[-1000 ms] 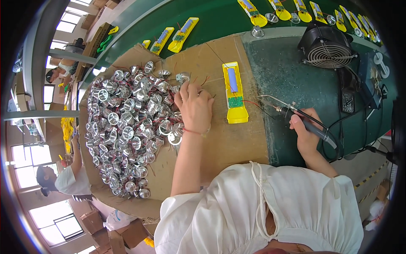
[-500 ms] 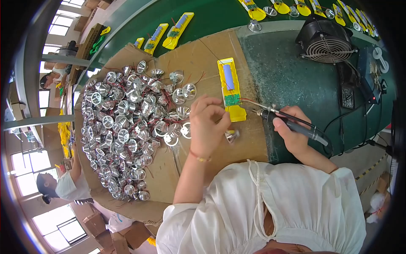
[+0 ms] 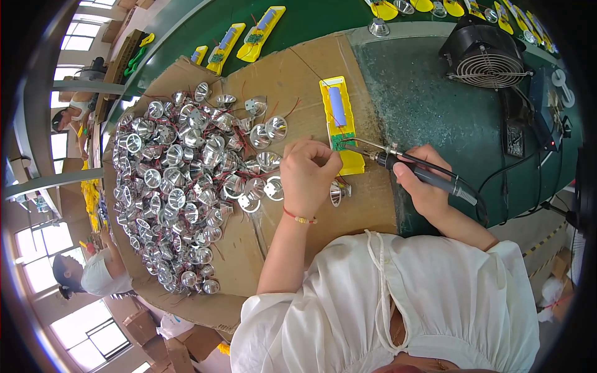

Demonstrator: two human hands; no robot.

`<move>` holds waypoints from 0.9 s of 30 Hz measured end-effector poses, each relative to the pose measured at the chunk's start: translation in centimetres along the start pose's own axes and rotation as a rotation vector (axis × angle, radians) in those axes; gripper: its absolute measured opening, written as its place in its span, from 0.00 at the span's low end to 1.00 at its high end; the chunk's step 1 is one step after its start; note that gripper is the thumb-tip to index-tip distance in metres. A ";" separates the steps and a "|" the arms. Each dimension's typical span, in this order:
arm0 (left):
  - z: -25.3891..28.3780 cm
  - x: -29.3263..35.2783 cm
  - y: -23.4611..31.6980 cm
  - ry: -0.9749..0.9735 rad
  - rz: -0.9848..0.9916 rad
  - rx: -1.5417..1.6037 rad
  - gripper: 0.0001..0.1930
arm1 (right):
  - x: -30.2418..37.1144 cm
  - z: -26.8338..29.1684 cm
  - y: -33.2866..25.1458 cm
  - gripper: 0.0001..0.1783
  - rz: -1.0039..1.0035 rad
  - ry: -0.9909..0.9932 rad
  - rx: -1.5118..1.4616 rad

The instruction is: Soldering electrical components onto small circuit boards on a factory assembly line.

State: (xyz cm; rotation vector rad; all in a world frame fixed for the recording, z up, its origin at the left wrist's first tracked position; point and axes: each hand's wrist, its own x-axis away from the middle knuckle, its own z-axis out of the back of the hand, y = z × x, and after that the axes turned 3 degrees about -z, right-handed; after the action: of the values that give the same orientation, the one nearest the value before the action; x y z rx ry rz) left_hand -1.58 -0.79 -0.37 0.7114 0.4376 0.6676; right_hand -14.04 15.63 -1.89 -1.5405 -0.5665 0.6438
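Yellow housing (image 3: 347, 127): laid face-up on brown cardboard (image 3: 298, 68), just beyond the left hand's fingertips.
Done so far: blue cell (image 3: 336, 107) and green board (image 3: 339, 140) are seated in the housing.
Not done: no reflector is fitted in it – one loose reflector (image 3: 336, 196) sits below, by the left hand, with red wire at its back. Whether that wire is joined to the board can't be told.
Stage: judged mid-joint, going by where the iron is held.
Right hand (image 3: 429, 186): fingers wrapped round the grip of the soldering iron (image 3: 435, 181); metal tip is held over the board, contact not confirmed.
Left hand (image 3: 309, 168): thumb and forefinger brought together in a ring near the board's edge; anything pinched there is too fine to see.
Cardboard tray (image 3: 239, 283): left part filled with a reflector heap (image 3: 177, 177), red wires tangled through – a large stock by the look of it.
Far green surface: three housings are parked at upper left, cells and boards visible in two; more stand at upper right, several with reflectors beside them.
Black holder (image 3: 513, 115): greyish bits inside, can't be identified.
Background cartons (image 3: 140, 326): contents not visible.
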 end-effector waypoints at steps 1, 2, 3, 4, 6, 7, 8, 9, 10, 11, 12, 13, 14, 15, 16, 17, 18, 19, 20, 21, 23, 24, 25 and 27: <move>0.0 0.0 0.1 -0.004 0.015 0.007 0.03 | 0.0 0.0 0.1 0.07 -0.002 -0.001 0.000; -0.1 -0.1 0.1 -0.009 0.030 0.014 0.03 | -0.1 0.1 0.1 0.07 0.029 -0.008 0.014; -0.1 -0.1 0.0 -0.010 0.032 0.013 0.03 | -0.1 0.1 0.2 0.07 0.059 -0.015 0.028; -0.1 -0.1 0.0 -0.008 0.019 0.019 0.03 | 0.0 0.1 0.2 0.07 0.059 -0.015 0.026; 0.0 -0.2 0.0 -0.007 0.005 0.023 0.03 | 0.2 0.0 0.0 0.07 0.047 0.016 0.075; 0.0 -0.2 0.1 -0.011 0.006 0.026 0.03 | 0.2 0.2 0.1 0.07 0.046 0.015 0.074; 0.0 -0.3 0.2 -0.014 0.007 0.028 0.03 | 0.2 0.4 0.1 0.08 0.078 0.039 0.072; 0.0 -0.3 0.2 -0.013 0.008 0.027 0.03 | 0.2 0.5 0.1 0.08 0.109 0.062 0.070; 0.0 -0.3 0.1 -0.015 0.012 0.020 0.04 | 0.3 0.5 -0.1 0.08 0.032 0.081 0.032; 0.0 -0.3 0.1 -0.017 0.016 0.013 0.04 | 0.4 0.6 -0.1 0.08 0.033 0.081 0.030; 0.0 -0.3 0.1 -0.017 0.015 0.012 0.04 | 0.4 0.7 0.0 0.08 0.043 0.067 0.037; -0.1 -0.2 0.1 -0.005 0.017 0.019 0.04 | 0.4 0.7 0.0 0.08 0.054 0.055 0.043; -0.1 -0.2 0.1 0.008 0.018 0.027 0.04 | 0.4 0.7 0.1 0.08 0.055 0.056 0.042; -0.2 -0.2 0.0 0.008 0.016 0.026 0.04 | 0.3 0.7 0.1 0.08 0.055 0.052 0.059; -0.2 -0.2 -0.2 0.015 -0.022 0.003 0.05 | 0.4 0.6 0.1 0.08 0.055 0.048 0.075; -0.2 -0.2 -0.2 0.023 -0.060 -0.020 0.06 | 0.4 0.6 0.1 0.08 0.055 0.048 0.073; 0.1 -0.1 0.1 0.023 -0.060 -0.021 0.06 | 0.4 0.5 0.1 0.08 0.029 0.052 0.041; 0.4 0.0 0.9 -0.010 0.063 0.028 0.07 | 0.4 0.6 0.0 0.08 0.004 0.053 0.010; 0.7 0.1 1.3 -0.042 0.187 0.077 0.09 | 0.4 0.7 -0.1 0.08 0.004 0.052 0.010; 1.0 0.2 1.0 0.050 0.118 0.052 0.10 | 0.4 0.8 -0.2 0.08 0.007 0.060 0.012; 2.5 0.0 -1.8 0.238 0.044 -0.012 0.11 | 0.4 1.2 -0.1 0.08 0.010 0.078 0.017; 3.6 0.0 -3.2 0.332 0.166 0.002 0.10 | 0.4 1.2 -0.1 0.08 0.001 0.083 0.015; 4.8 -0.2 -3.8 0.362 0.260 0.113 0.10 | 0.4 1.3 0.0 0.08 -0.007 0.091 0.016; 4.8 0.3 -3.3 0.559 0.147 0.161 0.08 | 0.5 1.4 0.1 0.08 -0.010 0.090 0.008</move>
State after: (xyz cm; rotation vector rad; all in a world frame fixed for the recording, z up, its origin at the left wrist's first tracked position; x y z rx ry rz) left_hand 2.73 -4.66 0.51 0.7083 0.9679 0.9816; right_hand -14.70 16.96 -2.05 -1.5497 -0.5026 0.5649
